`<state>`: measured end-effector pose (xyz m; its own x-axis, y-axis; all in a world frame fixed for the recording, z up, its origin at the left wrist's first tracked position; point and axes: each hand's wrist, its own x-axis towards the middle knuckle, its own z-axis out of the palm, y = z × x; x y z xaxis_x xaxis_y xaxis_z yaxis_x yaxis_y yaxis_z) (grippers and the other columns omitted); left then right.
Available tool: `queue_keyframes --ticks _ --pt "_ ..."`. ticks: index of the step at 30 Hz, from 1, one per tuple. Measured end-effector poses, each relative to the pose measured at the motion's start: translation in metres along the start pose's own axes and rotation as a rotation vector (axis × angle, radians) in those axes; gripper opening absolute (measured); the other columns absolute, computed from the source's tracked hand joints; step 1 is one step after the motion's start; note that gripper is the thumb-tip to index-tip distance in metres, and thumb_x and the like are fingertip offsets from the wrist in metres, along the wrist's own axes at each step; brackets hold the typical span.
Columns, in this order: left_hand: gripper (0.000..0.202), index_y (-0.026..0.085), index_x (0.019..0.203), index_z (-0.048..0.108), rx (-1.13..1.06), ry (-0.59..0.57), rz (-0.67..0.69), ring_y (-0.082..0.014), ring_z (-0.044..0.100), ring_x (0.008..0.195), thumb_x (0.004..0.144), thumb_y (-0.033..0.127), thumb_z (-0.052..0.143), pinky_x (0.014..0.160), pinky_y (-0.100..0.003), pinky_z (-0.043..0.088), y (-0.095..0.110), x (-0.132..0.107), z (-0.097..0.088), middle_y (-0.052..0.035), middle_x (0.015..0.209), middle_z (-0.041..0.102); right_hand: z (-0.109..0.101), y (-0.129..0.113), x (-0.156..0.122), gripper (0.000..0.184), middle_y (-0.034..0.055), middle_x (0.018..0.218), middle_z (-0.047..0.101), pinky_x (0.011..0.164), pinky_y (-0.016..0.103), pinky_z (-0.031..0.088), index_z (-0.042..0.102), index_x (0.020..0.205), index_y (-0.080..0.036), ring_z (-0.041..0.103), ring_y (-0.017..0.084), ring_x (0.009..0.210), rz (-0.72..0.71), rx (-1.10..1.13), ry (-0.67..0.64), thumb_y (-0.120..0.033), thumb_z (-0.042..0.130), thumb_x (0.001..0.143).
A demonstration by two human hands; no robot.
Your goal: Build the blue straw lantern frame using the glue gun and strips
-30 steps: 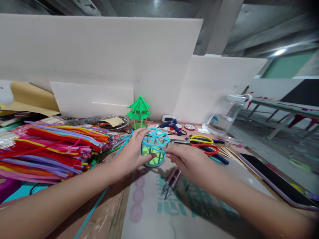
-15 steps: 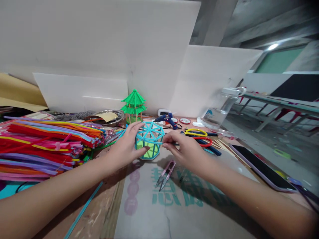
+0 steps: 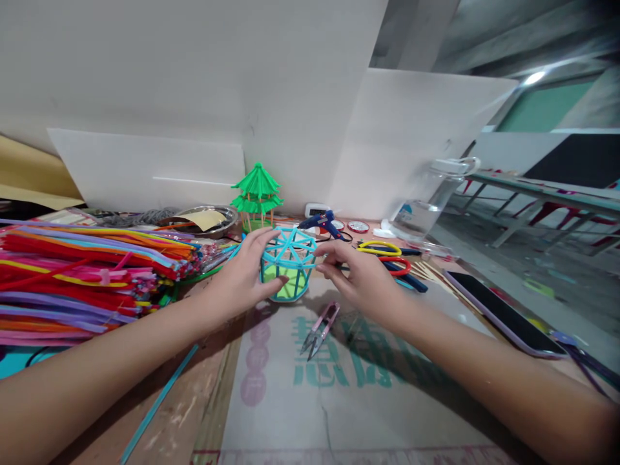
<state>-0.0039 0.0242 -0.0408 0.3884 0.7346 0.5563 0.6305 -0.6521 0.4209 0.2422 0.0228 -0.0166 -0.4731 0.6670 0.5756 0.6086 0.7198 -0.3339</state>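
Pipe cleaners: From where I watch, the fuzzy bundle of pipe cleaners (image 3: 87,278), red, purple, yellow and orange, fills the bench's left side.
Left hand: The left hand (image 3: 249,268) is half open, curved around the frame, fingers at its upper rim and thumb across the front.
Green model: The green model (image 3: 258,184), with two tiered roofs on thin posts, stands near the bench's far edge.
Blue frame: Between the hands, towards the far edge, sits the blue frame (image 3: 292,245), spoked on top, with slim uprights and a lime base (resting or slightly raised, I can't tell). Too tight a squeeze could bow those uprights.
Blue strip: A hard pull on the thin blue strip (image 3: 310,265) at its right rim could twist the ring.
Pink snips: The metal-bladed pink snips (image 3: 323,323) lie just in front; a dropping wrist could meet their points.
Right hand: The right hand (image 3: 356,271) has thumb and forefinger nearly together, apparently pinching the strip's end.
Phone: The flat, glossy phone (image 3: 504,313) lies by the right edge.
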Motion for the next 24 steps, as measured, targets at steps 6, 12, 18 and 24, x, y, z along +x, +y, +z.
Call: queue_keyframes --ticks 6,12,18,24 --pt "0.068 0.019 0.146 0.033 0.025 0.016 0.016 -0.0309 0.04 0.145 0.087 0.029 0.067 0.122 -0.052 0.036 -0.004 0.0 0.002 -0.0174 0.151 0.039 0.002 0.002 0.0 0.026 0.0081 0.099 0.076 0.076 0.032 0.051 0.067 0.121 -0.018 0.069 0.02 0.083 -0.079 -0.057 0.039 -0.021 0.056 0.098" --pt "0.072 0.019 0.15 0.03 0.075 0.018 0.053 -0.0326 0.035 0.15 0.089 0.035 0.066 0.121 -0.054 0.036 -0.004 -0.001 0.002 -0.0197 0.157 0.033 0.003 -0.001 -0.001 0.033 0.009 0.104 0.078 0.078 0.035 0.053 0.067 0.129 -0.02 0.071 0.022 0.085 0.019 -0.006 -0.033 -0.025 0.055 0.099" --pt "0.051 0.021 0.136 0.049 0.29 0.097 0.256 -0.0347 0.049 0.139 0.091 0.041 0.065 0.111 -0.055 0.047 0.006 0.003 -0.022 -0.0173 0.155 0.041 0.004 0.001 -0.001 0.031 0.0093 0.107 0.078 0.082 0.036 0.054 0.068 0.125 -0.02 0.072 0.023 0.089 0.041 0.037 -0.033 -0.026 0.055 0.098" --pt "0.02 0.017 0.108 0.063 0.449 0.197 0.455 -0.0318 0.058 0.123 0.09 0.026 0.064 0.111 -0.054 0.046 0.006 0.005 -0.032 -0.0136 0.125 0.062 0.004 0.001 0.0 0.03 0.0086 0.107 0.078 0.086 0.037 0.054 0.069 0.124 -0.02 0.072 0.023 0.09 0.054 0.045 -0.04 -0.026 0.054 0.098"
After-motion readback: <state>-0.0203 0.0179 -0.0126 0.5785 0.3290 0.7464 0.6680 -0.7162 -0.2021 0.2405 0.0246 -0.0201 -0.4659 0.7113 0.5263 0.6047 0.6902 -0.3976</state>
